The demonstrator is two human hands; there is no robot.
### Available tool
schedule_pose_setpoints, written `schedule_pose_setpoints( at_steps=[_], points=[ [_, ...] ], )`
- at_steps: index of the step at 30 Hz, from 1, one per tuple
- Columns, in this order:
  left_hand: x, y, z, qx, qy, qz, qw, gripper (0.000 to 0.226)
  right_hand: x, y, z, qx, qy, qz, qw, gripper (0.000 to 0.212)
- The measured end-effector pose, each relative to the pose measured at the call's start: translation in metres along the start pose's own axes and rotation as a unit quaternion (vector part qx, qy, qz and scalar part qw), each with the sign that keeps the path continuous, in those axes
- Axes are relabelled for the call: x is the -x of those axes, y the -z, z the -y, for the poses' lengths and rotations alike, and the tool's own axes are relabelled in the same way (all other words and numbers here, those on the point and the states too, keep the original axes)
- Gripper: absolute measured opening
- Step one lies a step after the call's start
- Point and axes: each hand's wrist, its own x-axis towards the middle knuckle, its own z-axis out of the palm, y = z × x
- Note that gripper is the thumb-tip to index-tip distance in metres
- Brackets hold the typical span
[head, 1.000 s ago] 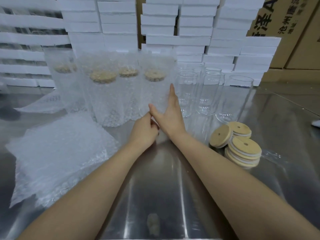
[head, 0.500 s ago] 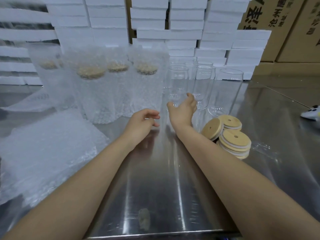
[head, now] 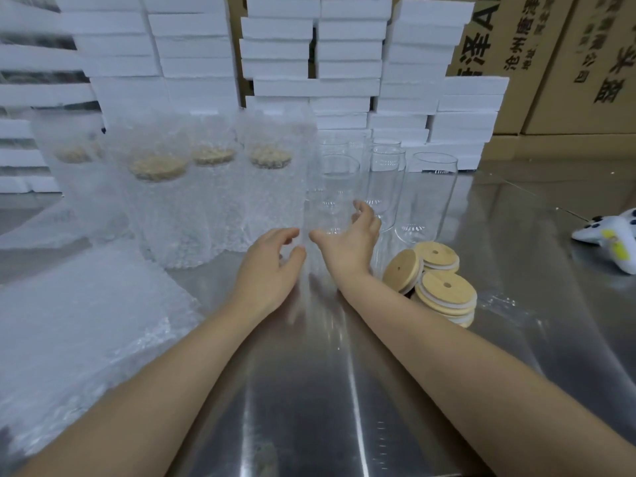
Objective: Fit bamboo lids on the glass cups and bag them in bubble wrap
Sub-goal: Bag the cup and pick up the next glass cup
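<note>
Several clear glass cups stand at the back of the steel table (head: 327, 390). My right hand (head: 347, 242) curls round the lower part of the nearest bare glass cup (head: 335, 187), thumb on its left side and fingers on its right. Just left of it, my left hand (head: 268, 270) hovers over the table with loosely curled fingers and holds nothing. Two more bare cups (head: 430, 197) stand to the right. A pile of round bamboo lids (head: 444, 290) lies beside my right wrist. Several lidded cups in bubble wrap bags (head: 172, 208) stand at the left.
A stack of flat bubble wrap bags (head: 79, 321) lies at the near left. White boxes (head: 344, 63) are stacked along the back, with brown cartons (head: 557, 63) behind them at the right. A white controller-like object (head: 612, 239) lies at the right edge.
Both hands left the last bagged cup. My right hand moved right and curled round a bare glass cup. My left hand drew back and relaxed.
</note>
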Motion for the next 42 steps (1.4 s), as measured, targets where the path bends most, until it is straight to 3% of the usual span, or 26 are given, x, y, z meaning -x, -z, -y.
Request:
schedule_pose_setpoints(
  at_steps=[4, 7, 10, 15, 20, 25, 28, 30, 34, 37, 39, 42],
  points=[
    [0.006, -0.002, -0.005, 0.027, -0.032, 0.032, 0.999, 0.063, 0.012, 0.014, 0.005, -0.082, 0.05, -0.034, 0.995, 0.082],
    [0.006, -0.002, -0.007, 0.061, -0.056, 0.056, 0.995, 0.083, 0.011, 0.02, 0.014, -0.099, 0.11, -0.01, 0.989, 0.077],
    [0.008, 0.0, -0.011, 0.056, -0.108, 0.046, 0.992, 0.067, 0.01, 0.022, 0.016, -0.071, 0.219, 0.034, 0.973, 0.074],
    [0.006, 0.001, -0.005, 0.064, -0.114, 0.062, 0.989, 0.078, 0.011, 0.017, 0.013, -0.081, 0.205, 0.049, 0.974, 0.072],
    [0.011, 0.004, -0.016, 0.079, -0.151, 0.03, 0.985, 0.066, 0.013, 0.017, 0.013, -0.068, 0.27, 0.04, 0.96, 0.068],
    [0.009, 0.002, -0.014, 0.105, -0.136, 0.048, 0.984, 0.064, 0.015, 0.02, 0.014, -0.089, 0.253, 0.059, 0.962, 0.068],
    [0.007, 0.001, -0.01, 0.142, -0.116, 0.057, 0.981, 0.081, 0.014, 0.026, 0.025, -0.112, 0.242, 0.09, 0.959, 0.077],
    [0.006, 0.002, -0.011, 0.159, -0.114, 0.054, 0.979, 0.095, 0.017, 0.031, 0.036, -0.138, 0.21, 0.12, 0.96, 0.08],
    [0.007, 0.006, -0.016, 0.147, -0.128, 0.027, 0.981, 0.099, 0.019, 0.045, 0.055, -0.238, 0.091, 0.153, 0.955, 0.07],
    [0.007, 0.006, -0.019, 0.138, -0.158, 0.014, 0.978, 0.096, 0.025, 0.042, 0.064, -0.364, -0.058, 0.223, 0.902, 0.077],
    [0.009, 0.006, -0.025, 0.168, -0.162, 0.011, 0.972, 0.091, 0.037, 0.033, 0.065, -0.466, -0.162, 0.273, 0.826, 0.094],
    [0.009, 0.008, -0.029, 0.205, -0.15, -0.006, 0.967, 0.087, 0.051, 0.025, 0.064, -0.57, -0.264, 0.307, 0.715, 0.103]
  ],
)
